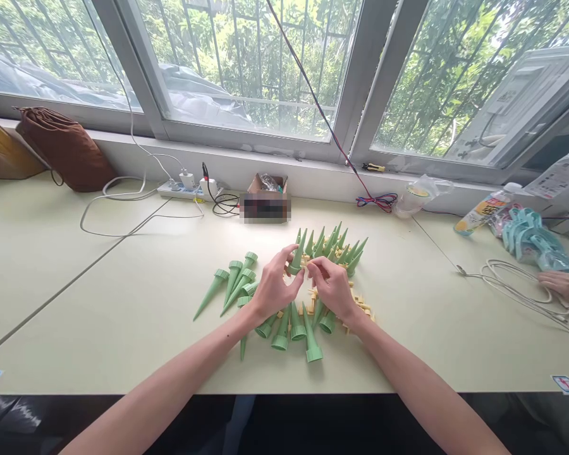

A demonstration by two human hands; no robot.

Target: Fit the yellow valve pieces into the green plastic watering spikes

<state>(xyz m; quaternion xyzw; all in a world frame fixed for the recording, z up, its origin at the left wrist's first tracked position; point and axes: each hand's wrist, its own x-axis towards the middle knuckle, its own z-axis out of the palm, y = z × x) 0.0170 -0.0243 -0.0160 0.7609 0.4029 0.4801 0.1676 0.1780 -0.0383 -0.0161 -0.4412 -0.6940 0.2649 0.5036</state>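
My left hand is closed around a green plastic plant-watering spike, its tip pointing up. My right hand pinches a small pale-yellow plastic piece against the side of that spike; the fingers partly cover it. Behind the hands stands a cluster of upright green spikes with yellow pieces among them. Several capped green spikes lie to the left of my left hand. More spikes lie below the hands with their wide ends toward me. Loose yellow pieces are scattered beside my right wrist.
A small cardboard box and a power strip with cables stand by the window. At the right are a bottle, light-blue plastic items, a coiled cable and another person's hand. A brown bag sits far left.
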